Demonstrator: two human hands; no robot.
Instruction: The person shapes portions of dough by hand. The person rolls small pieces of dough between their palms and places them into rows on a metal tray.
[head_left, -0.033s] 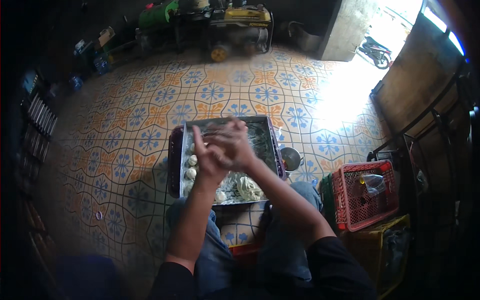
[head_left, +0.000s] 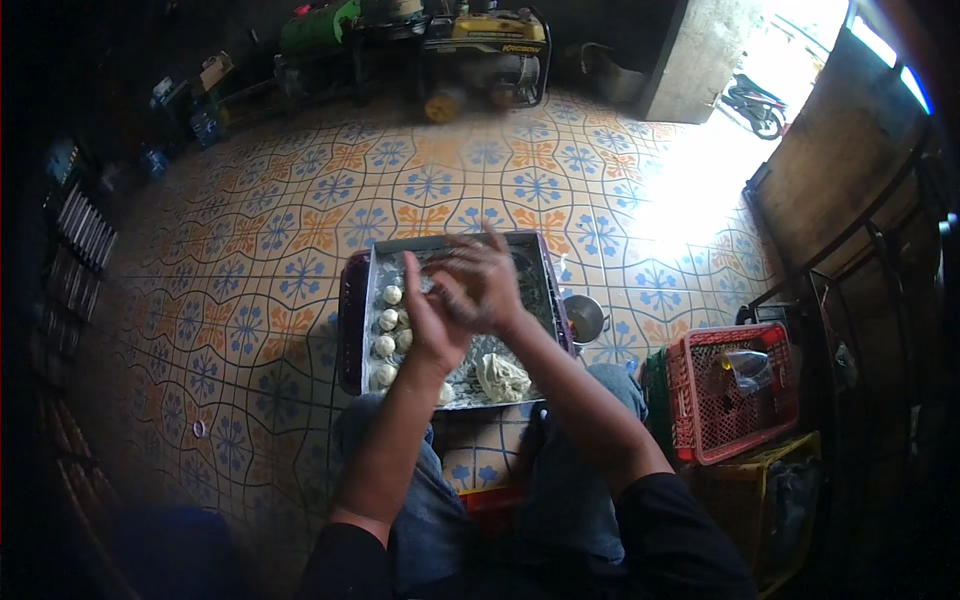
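Over a floured metal tray (head_left: 368,335), my left hand (head_left: 438,328) and my right hand (head_left: 480,288) are brought together. The left palm is turned up with its thumb stretched out; its other fingers are behind the right hand. The right hand lies across it, its fingers smeared by motion. Whatever is between the palms is hidden. Small round balls of pale dough (head_left: 385,346) line the tray's left side, below the left hand. Near the tray's front right lies a larger rough lump of dough (head_left: 502,378), under the right forearm.
A dark purple basin (head_left: 352,325) shows beside and beneath the tray. To the right stand a metal pot (head_left: 588,318) and a red plastic crate (head_left: 684,405) holding a clear plastic bag. A yellow-black generator (head_left: 487,48) sits at the far wall on the patterned tile floor.
Both hands have shifted slightly right, staying together. The right hand's fingers have swung and spread over the left palm. More dough balls on the left show now.
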